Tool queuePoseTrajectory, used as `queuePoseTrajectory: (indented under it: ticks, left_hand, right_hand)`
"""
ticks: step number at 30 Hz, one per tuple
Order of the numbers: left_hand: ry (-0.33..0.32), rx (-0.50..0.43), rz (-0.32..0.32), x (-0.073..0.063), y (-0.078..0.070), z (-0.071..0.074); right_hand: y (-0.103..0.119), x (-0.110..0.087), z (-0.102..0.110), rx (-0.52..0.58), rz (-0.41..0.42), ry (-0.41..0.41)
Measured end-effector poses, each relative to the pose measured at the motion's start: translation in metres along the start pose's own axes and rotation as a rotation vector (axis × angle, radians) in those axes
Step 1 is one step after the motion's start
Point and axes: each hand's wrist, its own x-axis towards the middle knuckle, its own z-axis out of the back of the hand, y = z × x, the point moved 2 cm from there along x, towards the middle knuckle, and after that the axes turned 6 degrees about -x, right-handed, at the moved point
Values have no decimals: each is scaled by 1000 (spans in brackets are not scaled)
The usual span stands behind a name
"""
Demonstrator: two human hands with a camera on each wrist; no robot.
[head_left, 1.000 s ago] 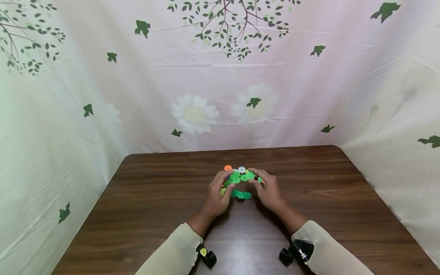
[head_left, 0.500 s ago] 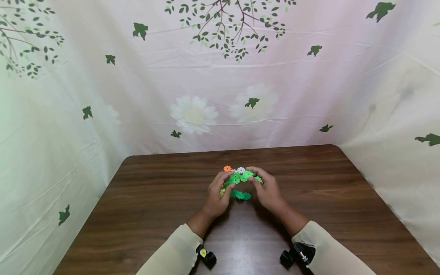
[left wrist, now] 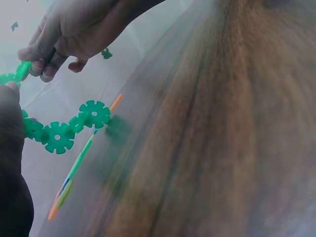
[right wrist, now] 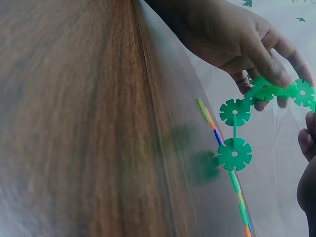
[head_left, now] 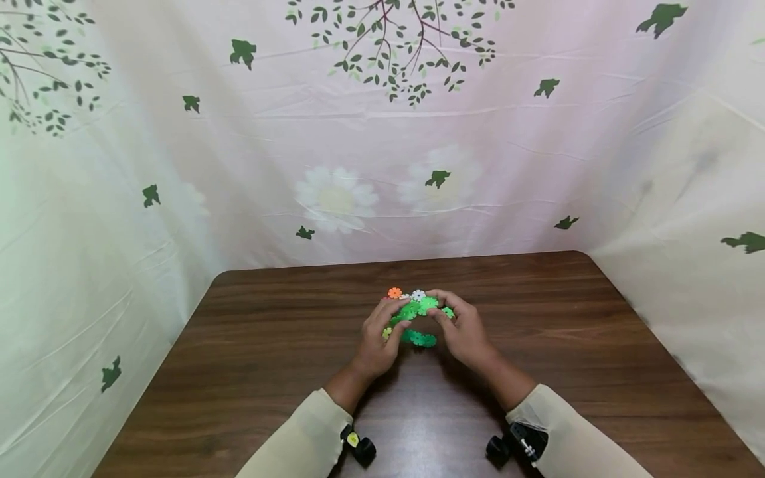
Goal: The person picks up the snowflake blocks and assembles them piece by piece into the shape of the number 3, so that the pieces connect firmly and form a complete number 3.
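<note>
Both hands hold a chain of green plastic interlocking discs, notched round their rims like snowflakes. My left hand pinches the chain between thumb and fingers; the right wrist view shows that left hand with its thumb over a disc. My right hand pinches a green disc at the chain's other side, seen from the left wrist as a right hand with thumb and fingertips together. Loose ends of green discs hang nearer the table. Behind lie an orange disc and a white disc.
A row of coloured discs lies flat on the brown wooden table, partly hidden by the hands in the head view. A printed curtain encloses the table's back and sides. Black wrist cameras hang below the sleeves.
My right hand has shifted slightly left, bringing its thumb and the pinched green disc closer to the left hand. The left hand stays nearly still, and the head view has shifted a little.
</note>
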Motion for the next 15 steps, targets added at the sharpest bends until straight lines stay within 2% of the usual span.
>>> queuePoseTrajectory:
  ticks: [15]
  left_hand:
    - [-34,21,-59,2,-5,0]
  right_hand:
    - [4,-1,-2,2,-42,5]
